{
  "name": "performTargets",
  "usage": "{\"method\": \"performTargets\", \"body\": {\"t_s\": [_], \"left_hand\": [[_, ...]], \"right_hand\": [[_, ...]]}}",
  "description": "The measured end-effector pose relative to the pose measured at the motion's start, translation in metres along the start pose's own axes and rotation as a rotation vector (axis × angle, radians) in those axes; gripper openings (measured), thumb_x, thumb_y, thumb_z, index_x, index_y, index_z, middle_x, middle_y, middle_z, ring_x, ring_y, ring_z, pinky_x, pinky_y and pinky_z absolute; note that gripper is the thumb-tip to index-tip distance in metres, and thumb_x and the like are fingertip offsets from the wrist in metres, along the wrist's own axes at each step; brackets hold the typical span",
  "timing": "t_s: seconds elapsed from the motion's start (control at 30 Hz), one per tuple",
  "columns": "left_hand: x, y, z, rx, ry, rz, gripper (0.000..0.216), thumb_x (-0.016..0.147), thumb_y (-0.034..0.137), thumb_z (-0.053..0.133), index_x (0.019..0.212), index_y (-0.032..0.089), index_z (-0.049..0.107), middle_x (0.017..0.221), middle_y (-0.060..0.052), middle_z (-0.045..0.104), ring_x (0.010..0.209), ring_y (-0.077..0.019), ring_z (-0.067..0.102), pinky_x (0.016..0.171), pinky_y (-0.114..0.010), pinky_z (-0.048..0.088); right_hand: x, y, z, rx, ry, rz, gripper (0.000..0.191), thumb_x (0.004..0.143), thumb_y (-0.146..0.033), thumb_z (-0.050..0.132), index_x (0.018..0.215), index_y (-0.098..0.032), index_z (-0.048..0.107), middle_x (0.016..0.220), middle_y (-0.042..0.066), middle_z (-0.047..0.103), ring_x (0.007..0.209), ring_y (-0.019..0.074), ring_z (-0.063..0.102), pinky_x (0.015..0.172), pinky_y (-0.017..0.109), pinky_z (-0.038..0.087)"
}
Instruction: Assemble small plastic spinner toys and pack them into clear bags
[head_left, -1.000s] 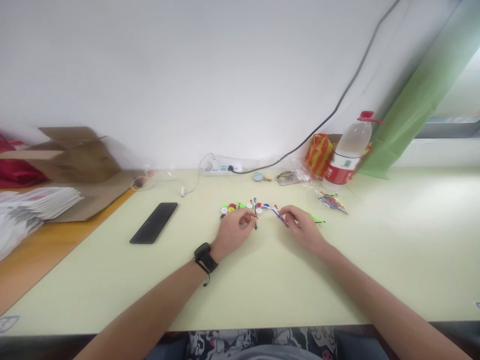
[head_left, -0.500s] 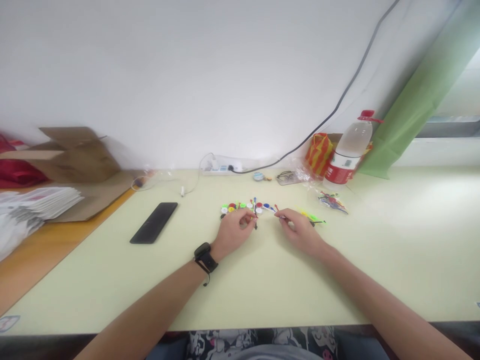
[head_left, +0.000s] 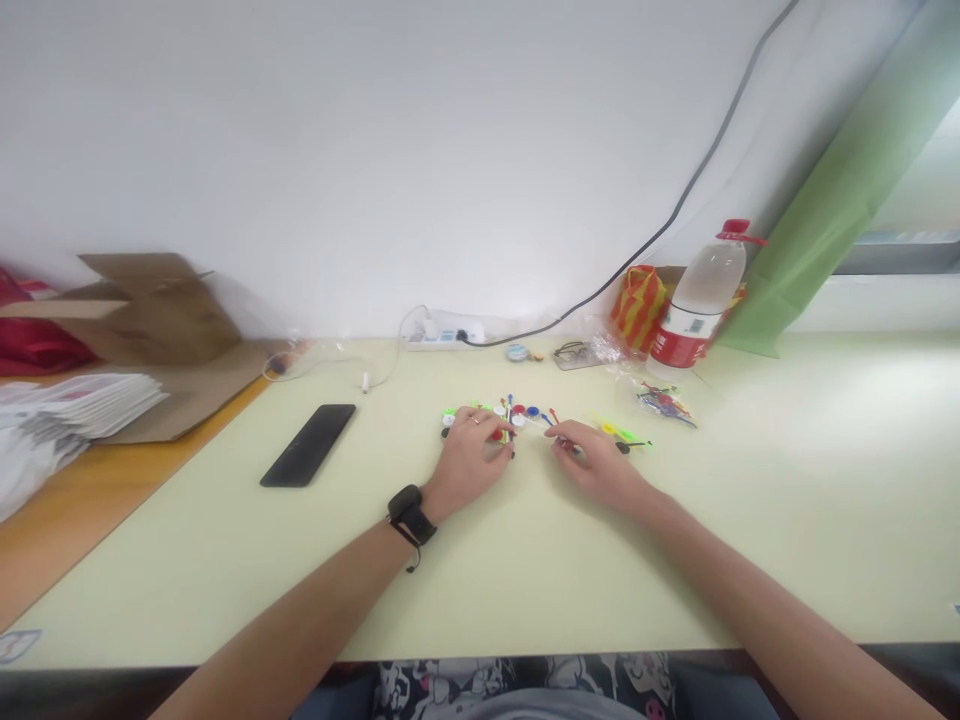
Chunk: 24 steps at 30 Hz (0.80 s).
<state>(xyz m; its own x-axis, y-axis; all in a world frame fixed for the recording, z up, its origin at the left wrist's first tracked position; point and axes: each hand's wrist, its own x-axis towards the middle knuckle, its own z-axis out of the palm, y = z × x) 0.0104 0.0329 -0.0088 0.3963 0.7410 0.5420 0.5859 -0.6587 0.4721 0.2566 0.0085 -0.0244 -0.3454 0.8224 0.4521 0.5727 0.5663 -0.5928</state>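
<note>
Small coloured plastic discs and arrow-shaped pieces lie grouped on the table. My left hand [head_left: 469,455] is over the left part of the group, thumb and forefinger apart beside a column of upright-pointing arrows [head_left: 511,405]. A red disc [head_left: 497,435] shows between those fingers. My right hand [head_left: 596,462] is curled at the group's right end, fingertips close together at some small pieces they mostly hide. Just beyond them are a red arrow [head_left: 553,415] and a blue disc [head_left: 532,411]. Yellow and green pieces [head_left: 619,432] lie beyond the right knuckles.
A black phone [head_left: 308,446] lies to the left. Along the wall are a power strip [head_left: 444,335], glasses [head_left: 574,350] and a large water bottle [head_left: 696,300]. A bag of coloured pieces [head_left: 666,403] rests at right, a cardboard box [head_left: 150,310] at far left.
My left forefinger and thumb have parted from a pinch, and the fingers now stretch over the discs. My right fingertips have shifted slightly to the left.
</note>
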Motion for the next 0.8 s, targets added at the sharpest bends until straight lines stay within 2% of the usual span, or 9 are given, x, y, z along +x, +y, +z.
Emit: {"method": "performTargets", "body": {"t_s": [0.13,0.33,0.43,0.67,0.8], "left_hand": [[-0.0028,-0.0008,0.0013,0.022,-0.087,0.058,0.033,0.086,0.028,0.073,0.119,0.026,0.071,0.125,-0.006,0.07,0.124,-0.0313,0.051,0.114,-0.054,0.039],[-0.0054,-0.0004,-0.0001,0.126,-0.165,0.117,0.038,0.09,0.033,0.069,0.128,0.024,0.068,0.14,-0.008,0.063,0.138,-0.0365,0.041,0.119,-0.06,0.032],[-0.0051,0.0004,-0.0021,0.157,-0.184,0.129,0.037,0.092,0.035,0.067,0.128,0.024,0.067,0.14,-0.008,0.062,0.14,-0.0379,0.038,0.119,-0.062,0.031],[-0.0039,0.0042,-0.0043,0.21,-0.227,0.143,0.023,0.095,0.035,0.063,0.114,0.023,0.071,0.136,-0.007,0.064,0.136,-0.0357,0.042,0.118,-0.059,0.034],[-0.0042,0.0063,-0.005,0.233,-0.228,0.137,0.025,0.096,0.034,0.062,0.118,0.024,0.07,0.135,-0.005,0.064,0.134,-0.0334,0.044,0.12,-0.057,0.033]], "right_hand": [[0.0001,-0.0031,-0.0007,-0.009,-0.028,-0.024,0.023,0.097,-0.018,0.049,0.115,-0.022,0.063,0.106,0.01,0.07,0.093,0.0243,0.069,0.083,0.039,0.057],[-0.0001,-0.0097,-0.0022,-0.023,-0.079,-0.045,0.026,0.096,-0.013,0.05,0.117,-0.02,0.064,0.11,0.013,0.068,0.102,0.0255,0.067,0.089,0.042,0.057],[0.0002,-0.0096,-0.0026,-0.03,-0.082,-0.049,0.026,0.096,-0.013,0.05,0.116,-0.019,0.065,0.11,0.013,0.068,0.101,0.0255,0.067,0.087,0.041,0.058],[0.001,-0.0072,-0.0037,-0.078,-0.046,-0.044,0.02,0.095,-0.013,0.052,0.105,-0.019,0.068,0.101,0.011,0.07,0.092,0.0244,0.067,0.08,0.037,0.054],[0.002,-0.0086,-0.0065,-0.102,-0.039,-0.041,0.018,0.095,-0.012,0.052,0.094,-0.02,0.067,0.09,0.008,0.068,0.082,0.0224,0.065,0.074,0.035,0.05]]}}
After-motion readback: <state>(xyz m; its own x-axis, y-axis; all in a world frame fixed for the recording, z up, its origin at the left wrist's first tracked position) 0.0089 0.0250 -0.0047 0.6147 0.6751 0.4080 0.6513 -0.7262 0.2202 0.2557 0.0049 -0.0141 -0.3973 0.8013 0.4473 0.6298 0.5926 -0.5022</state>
